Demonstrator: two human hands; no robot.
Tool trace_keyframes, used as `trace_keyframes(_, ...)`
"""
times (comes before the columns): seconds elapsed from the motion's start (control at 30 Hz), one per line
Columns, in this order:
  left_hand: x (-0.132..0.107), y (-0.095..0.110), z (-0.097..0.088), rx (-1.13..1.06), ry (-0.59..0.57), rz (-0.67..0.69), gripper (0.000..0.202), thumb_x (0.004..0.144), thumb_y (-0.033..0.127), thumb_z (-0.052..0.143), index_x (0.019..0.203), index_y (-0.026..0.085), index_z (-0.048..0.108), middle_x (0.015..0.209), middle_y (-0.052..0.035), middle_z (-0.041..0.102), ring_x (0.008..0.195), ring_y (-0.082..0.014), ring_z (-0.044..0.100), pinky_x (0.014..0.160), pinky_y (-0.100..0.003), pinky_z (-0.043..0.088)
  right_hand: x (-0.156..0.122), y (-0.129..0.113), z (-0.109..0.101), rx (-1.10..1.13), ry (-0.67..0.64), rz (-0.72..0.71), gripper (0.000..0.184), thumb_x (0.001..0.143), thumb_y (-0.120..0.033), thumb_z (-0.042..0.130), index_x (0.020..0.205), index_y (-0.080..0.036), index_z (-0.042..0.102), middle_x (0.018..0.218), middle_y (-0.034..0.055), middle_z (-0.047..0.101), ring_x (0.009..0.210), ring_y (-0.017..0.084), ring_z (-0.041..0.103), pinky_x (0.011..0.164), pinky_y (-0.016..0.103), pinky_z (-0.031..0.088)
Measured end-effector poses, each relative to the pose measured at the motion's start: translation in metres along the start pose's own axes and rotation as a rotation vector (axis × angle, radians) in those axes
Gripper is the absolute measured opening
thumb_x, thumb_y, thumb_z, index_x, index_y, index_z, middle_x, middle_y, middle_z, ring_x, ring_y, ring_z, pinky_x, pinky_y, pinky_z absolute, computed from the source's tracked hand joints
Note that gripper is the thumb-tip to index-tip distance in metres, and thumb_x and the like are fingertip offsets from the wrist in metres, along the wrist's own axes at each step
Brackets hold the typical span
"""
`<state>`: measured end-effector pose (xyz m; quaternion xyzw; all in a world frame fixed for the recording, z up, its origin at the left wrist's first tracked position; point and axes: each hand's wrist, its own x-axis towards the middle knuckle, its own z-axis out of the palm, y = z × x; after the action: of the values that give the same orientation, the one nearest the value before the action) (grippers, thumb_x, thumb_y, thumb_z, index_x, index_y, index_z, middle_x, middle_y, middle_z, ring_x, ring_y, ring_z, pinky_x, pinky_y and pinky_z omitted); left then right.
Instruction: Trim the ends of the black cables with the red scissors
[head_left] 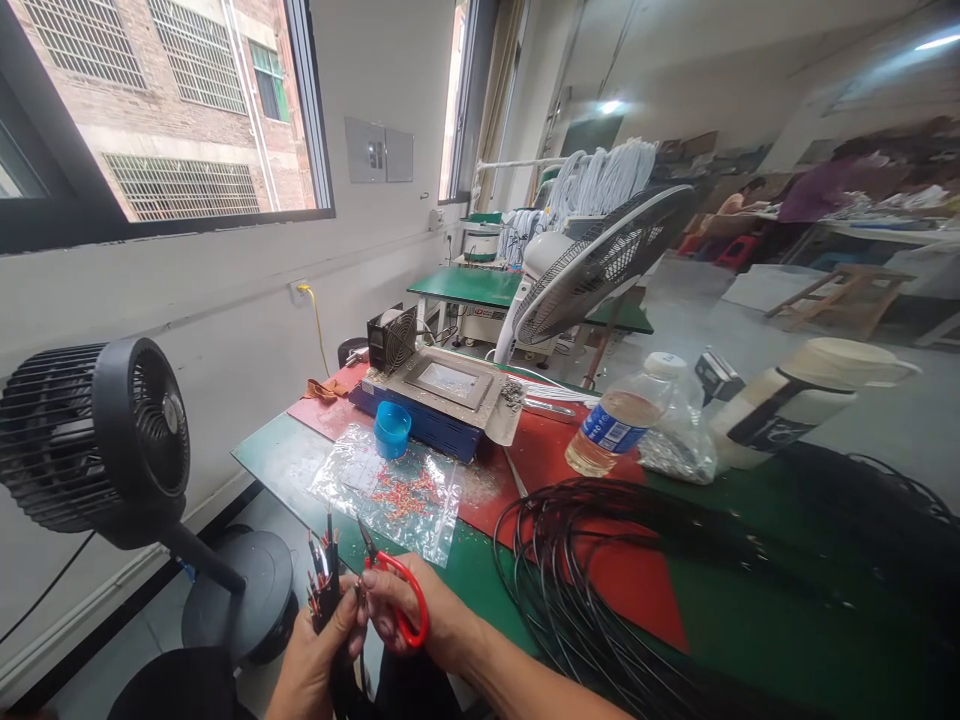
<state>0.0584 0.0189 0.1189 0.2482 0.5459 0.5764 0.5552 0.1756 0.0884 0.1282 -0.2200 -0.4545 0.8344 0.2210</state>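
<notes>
In the head view, at the near edge of the table [285, 458], the left hand [322, 645] grasps a bundle of black cables [324, 585], ends upward; the right hand [391, 592] grips red-handled scissors [423, 600] just right of them. Farther lie coloured clippings [405, 497] on a clear plastic bag [341, 482]; more black cables [555, 545] spread right.

Black fan [142, 430]: standing on a round base [240, 590] at far left.
Window [176, 110]: opening onto a brick building [157, 75].
White fan [600, 265]: appearing tilted in mid-distance.
White cables [604, 185]: hanging from a rail [525, 162] behind it.
Plastic bottle [622, 415]: holding yellowish liquid.
Thermos [799, 405]: standing to the bottle's right.
Wooden stool [844, 295]: standing farther back, blurred.
Person in purple [821, 190]: leaning, blurred.
</notes>
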Motion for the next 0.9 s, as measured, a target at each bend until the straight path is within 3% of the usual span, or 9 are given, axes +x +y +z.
trace_keyframes(0.2,0.0,0.002,0.0,0.038,0.006,-0.011,0.032,0.071,0.042,0.058,0.054,0.015,0.051,0.038,0.0047,0.038,0.039,-0.0049,0.028,0.042,-0.021,0.019,0.001,0.003,-0.003,-0.074,-0.025,-0.054,0.042,0.067,-0.049,0.065,0.063,-0.008,0.059,0.04,-0.0034,0.048,0.03,0.004,0.039,0.032,0.016,0.026)
trace_keyframes(0.47,0.005,-0.005,-0.008,0.016,-0.063,-0.008,0.032,0.071,0.042,0.058,0.057,0.013,0.054,0.041,0.0002,0.048,0.038,-0.0043,0.031,0.041,-0.021,0.016,0.001,0.0,-0.001,0.026,-0.047,-0.002,0.045,0.07,-0.053,0.06,0.056,-0.01,0.056,0.037,-0.0037,0.045,0.028,0.005,0.036,0.029,0.017,0.024)
trace_keyframes(0.63,0.006,-0.005,-0.007,-0.016,-0.029,-0.032,0.03,0.068,0.04,0.062,0.058,0.013,0.055,0.042,0.0013,0.047,0.038,-0.0035,0.03,0.039,-0.019,0.017,0.0,0.0,0.001,-0.056,0.045,-0.057,0.048,0.071,-0.058,0.056,0.057,-0.012,0.052,0.041,-0.0037,0.045,0.031,0.004,0.035,0.031,0.017,0.024)
trace_keyframes(0.7,0.006,-0.004,-0.006,-0.043,0.077,-0.064,0.03,0.063,0.041,0.067,0.066,0.012,0.059,0.049,0.0005,0.051,0.039,-0.0025,0.03,0.038,-0.018,0.018,0.0,0.001,0.002,-0.203,0.147,-0.155,0.046,0.074,-0.057,0.053,0.062,-0.013,0.054,0.046,-0.0026,0.048,0.035,0.005,0.037,0.035,0.018,0.027)
trace_keyframes(0.77,0.006,-0.003,-0.005,-0.082,0.213,-0.136,0.035,0.059,0.041,0.07,0.078,0.013,0.062,0.053,0.0027,0.05,0.04,-0.0019,0.028,0.038,-0.017,0.02,0.0,0.004,0.0,-0.489,0.257,-0.334,0.039,0.076,-0.051,0.055,0.065,-0.014,0.056,0.052,-0.0011,0.053,0.042,0.006,0.042,0.041,0.019,0.03)
trace_keyframes(0.83,0.004,0.0,-0.004,-0.126,0.291,-0.173,0.037,0.057,0.04,0.072,0.08,0.013,0.062,0.053,0.0046,0.046,0.041,-0.0025,0.029,0.038,-0.016,0.023,0.0,0.008,-0.002,-0.848,0.318,-0.617,0.03,0.078,-0.041,0.057,0.064,-0.015,0.057,0.056,0.0001,0.055,0.049,0.008,0.044,0.046,0.021,0.031)
trace_keyframes(0.9,0.0,0.005,-0.003,-0.186,0.297,-0.164,0.033,0.056,0.038,0.074,0.073,0.012,0.061,0.052,0.005,0.045,0.042,-0.0032,0.032,0.037,-0.016,0.025,-0.001,0.011,-0.004,-1.18,0.297,-0.902,0.024,0.082,-0.031,0.053,0.064,-0.015,0.056,0.057,0.0007,0.055,0.053,0.009,0.045,0.049,0.023,0.03)
